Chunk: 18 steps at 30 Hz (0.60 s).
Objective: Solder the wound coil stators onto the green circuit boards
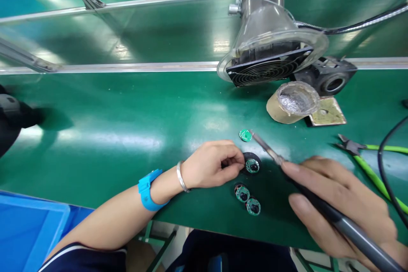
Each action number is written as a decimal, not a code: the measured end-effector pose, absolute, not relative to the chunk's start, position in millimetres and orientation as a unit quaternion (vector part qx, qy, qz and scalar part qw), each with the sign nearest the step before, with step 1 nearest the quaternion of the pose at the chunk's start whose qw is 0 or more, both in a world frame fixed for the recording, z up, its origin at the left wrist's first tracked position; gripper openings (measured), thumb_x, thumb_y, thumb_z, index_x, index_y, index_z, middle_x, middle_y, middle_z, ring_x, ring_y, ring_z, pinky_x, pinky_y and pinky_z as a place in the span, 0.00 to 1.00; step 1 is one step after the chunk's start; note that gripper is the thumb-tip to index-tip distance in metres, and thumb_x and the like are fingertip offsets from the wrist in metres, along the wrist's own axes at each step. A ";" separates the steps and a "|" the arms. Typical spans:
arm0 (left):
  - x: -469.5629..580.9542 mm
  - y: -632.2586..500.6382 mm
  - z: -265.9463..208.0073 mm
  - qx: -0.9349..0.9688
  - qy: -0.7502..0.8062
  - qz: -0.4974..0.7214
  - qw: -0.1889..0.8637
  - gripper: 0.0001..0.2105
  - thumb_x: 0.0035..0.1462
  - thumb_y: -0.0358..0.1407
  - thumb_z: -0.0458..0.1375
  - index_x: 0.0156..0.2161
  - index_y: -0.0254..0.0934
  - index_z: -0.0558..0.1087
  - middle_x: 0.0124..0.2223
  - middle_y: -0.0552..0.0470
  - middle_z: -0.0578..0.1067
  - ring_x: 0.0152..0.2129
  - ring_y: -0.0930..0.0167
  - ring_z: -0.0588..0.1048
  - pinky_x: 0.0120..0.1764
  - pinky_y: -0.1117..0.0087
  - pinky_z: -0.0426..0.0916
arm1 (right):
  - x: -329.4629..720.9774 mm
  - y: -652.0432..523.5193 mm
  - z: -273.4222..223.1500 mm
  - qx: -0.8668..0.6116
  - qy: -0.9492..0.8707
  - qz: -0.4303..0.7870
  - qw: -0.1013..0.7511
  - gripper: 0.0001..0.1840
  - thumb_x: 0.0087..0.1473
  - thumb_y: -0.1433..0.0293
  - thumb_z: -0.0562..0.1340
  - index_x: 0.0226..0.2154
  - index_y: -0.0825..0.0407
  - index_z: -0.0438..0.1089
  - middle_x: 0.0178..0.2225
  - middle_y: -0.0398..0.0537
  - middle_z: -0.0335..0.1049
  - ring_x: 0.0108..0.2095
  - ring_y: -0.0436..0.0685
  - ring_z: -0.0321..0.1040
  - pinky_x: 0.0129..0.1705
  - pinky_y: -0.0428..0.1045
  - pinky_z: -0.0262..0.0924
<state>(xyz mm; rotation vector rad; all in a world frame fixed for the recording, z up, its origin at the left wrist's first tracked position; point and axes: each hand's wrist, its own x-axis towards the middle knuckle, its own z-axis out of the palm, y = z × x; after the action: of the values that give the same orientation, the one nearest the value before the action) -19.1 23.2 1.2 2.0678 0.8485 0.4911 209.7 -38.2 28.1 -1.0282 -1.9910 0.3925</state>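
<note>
My left hand [219, 163], with a blue strap and a silver bangle at the wrist, is closed, thumb and fingertips pinched at the edge of a black round holder [256, 158]. A round green circuit board [253, 165] sits in that holder. My right hand [344, 199] grips a soldering iron [321, 204], its tip pointing up and left. Close to the tip lies a brighter green round board [245, 135]; whether they touch I cannot tell. Two more round boards, one [242, 193] and another [253, 206], lie side by side below the holder.
Behind the work stand a fume extractor hood [270, 63], a cardboard-coloured cup [283, 108] with silvery contents, a sponge tray [328, 111] and an iron stand [331, 78]. Green-handled cutters [353, 146] and a black cable [381, 165] lie right. A blue bin [32, 229] is at lower left.
</note>
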 end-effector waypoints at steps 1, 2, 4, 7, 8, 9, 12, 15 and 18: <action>-19.5 23.5 1.0 0.826 0.336 0.197 0.408 0.03 0.53 0.27 0.57 0.32 0.33 0.73 0.29 0.54 0.73 0.25 0.76 0.69 0.30 0.77 0.64 | 211.3 -40.7 32.1 -0.414 -0.797 0.151 0.413 0.21 0.53 0.77 0.59 0.50 0.53 0.69 0.34 0.50 0.70 0.29 0.53 0.69 0.27 0.50 0.65; -19.9 23.7 0.6 0.828 0.335 0.198 0.403 0.03 0.54 0.28 0.57 0.33 0.33 0.73 0.29 0.54 0.73 0.25 0.77 0.69 0.30 0.77 0.64 | 212.5 -42.8 35.7 -0.411 -0.803 0.150 0.404 0.19 0.53 0.77 0.58 0.48 0.53 0.70 0.34 0.50 0.71 0.29 0.54 0.69 0.27 0.50 0.65; -20.7 24.0 -0.3 0.834 0.332 0.196 0.394 0.03 0.55 0.28 0.56 0.33 0.34 0.73 0.30 0.55 0.73 0.25 0.77 0.69 0.30 0.77 0.64 | 212.8 -44.9 41.4 -0.404 -0.818 0.150 0.381 0.16 0.52 0.77 0.58 0.45 0.54 0.70 0.31 0.49 0.71 0.28 0.54 0.70 0.26 0.50 0.66; -21.6 24.0 -1.5 0.850 0.315 0.191 0.375 0.04 0.56 0.29 0.55 0.34 0.34 0.72 0.31 0.54 0.74 0.27 0.77 0.70 0.32 0.77 0.65 | 210.0 -43.5 46.6 -0.412 -0.818 0.144 0.374 0.14 0.50 0.79 0.59 0.40 0.54 0.69 0.26 0.46 0.71 0.27 0.53 0.70 0.24 0.48 0.66; -21.8 23.9 -1.8 0.858 0.310 0.192 0.362 0.04 0.56 0.29 0.54 0.34 0.35 0.72 0.32 0.54 0.74 0.27 0.77 0.70 0.31 0.78 0.65 | 208.8 -42.5 47.3 -0.406 -0.820 0.147 0.375 0.13 0.49 0.79 0.59 0.40 0.54 0.69 0.25 0.46 0.70 0.26 0.52 0.70 0.24 0.47 0.66; -21.8 23.7 -2.0 0.867 0.304 0.194 0.344 0.04 0.57 0.29 0.54 0.34 0.35 0.72 0.32 0.55 0.74 0.27 0.77 0.70 0.31 0.78 0.65 | 207.8 -41.6 47.5 -0.395 -0.825 0.153 0.374 0.13 0.49 0.79 0.59 0.39 0.55 0.69 0.24 0.45 0.69 0.25 0.51 0.69 0.23 0.46 0.66; -21.5 22.8 -2.6 0.894 0.291 0.197 0.277 0.06 0.59 0.30 0.52 0.35 0.36 0.71 0.33 0.55 0.74 0.27 0.77 0.71 0.30 0.77 0.64 | 206.3 -41.5 45.0 -0.382 -0.830 0.155 0.377 0.13 0.49 0.79 0.59 0.39 0.55 0.69 0.25 0.46 0.69 0.23 0.50 0.68 0.21 0.45 0.65; -21.1 21.9 -3.6 0.914 0.278 0.197 0.222 0.07 0.61 0.32 0.50 0.36 0.36 0.70 0.34 0.54 0.74 0.29 0.76 0.72 0.30 0.77 0.65 | 206.1 -44.8 40.8 -0.421 -0.808 0.150 0.385 0.13 0.51 0.78 0.59 0.40 0.53 0.69 0.27 0.46 0.70 0.23 0.51 0.68 0.22 0.48 0.65; -21.0 21.3 -4.4 0.929 0.267 0.192 0.173 0.08 0.63 0.33 0.49 0.37 0.36 0.70 0.34 0.54 0.75 0.30 0.76 0.73 0.30 0.76 0.66 | 206.4 -46.7 39.3 -0.429 -0.808 0.154 0.373 0.13 0.50 0.79 0.59 0.40 0.52 0.68 0.26 0.46 0.70 0.25 0.53 0.70 0.23 0.49 0.66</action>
<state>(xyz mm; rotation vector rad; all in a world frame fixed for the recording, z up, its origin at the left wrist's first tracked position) -21.0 21.3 -4.4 2.6343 0.7564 0.5458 206.4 -46.7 39.3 -1.0983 -2.0695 0.3954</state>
